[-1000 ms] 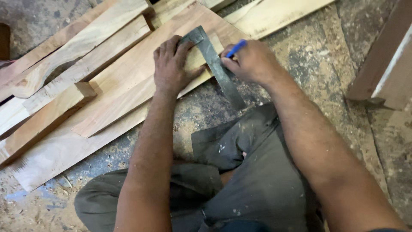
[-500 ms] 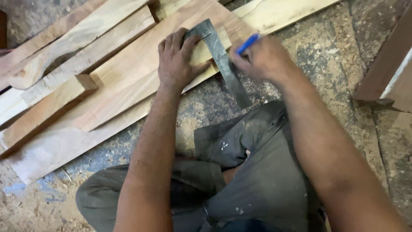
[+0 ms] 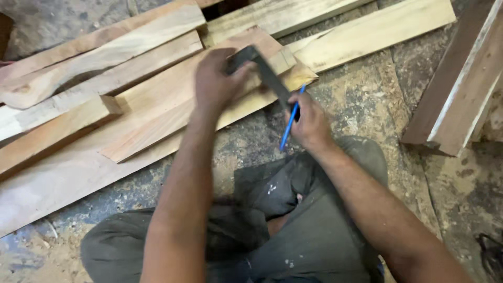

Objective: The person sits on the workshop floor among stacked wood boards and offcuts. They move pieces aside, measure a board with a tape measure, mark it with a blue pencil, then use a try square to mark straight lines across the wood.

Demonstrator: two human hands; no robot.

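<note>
My left hand [image 3: 216,81] presses down on the head of a dark metal try square [image 3: 268,73] that lies across a pale wooden board [image 3: 157,112] on the floor. The square's blade runs down and to the right, off the board's near edge. My right hand [image 3: 310,121] grips a blue pen [image 3: 289,123] and also touches the lower end of the square's blade. The pen points down and to the left, off the wood. My knees in grey trousers fill the foreground.
Several other planks [image 3: 94,57] lie side by side at the left and back. A long pale plank [image 3: 377,29] runs to the upper right. A thick dark beam [image 3: 461,84] stands at the right edge. The concrete floor [image 3: 367,105] is dusty with sawdust.
My right hand has drawn back from the board toward me, down along the square's blade, with the pen now off the wood. My left hand stays on the square.
</note>
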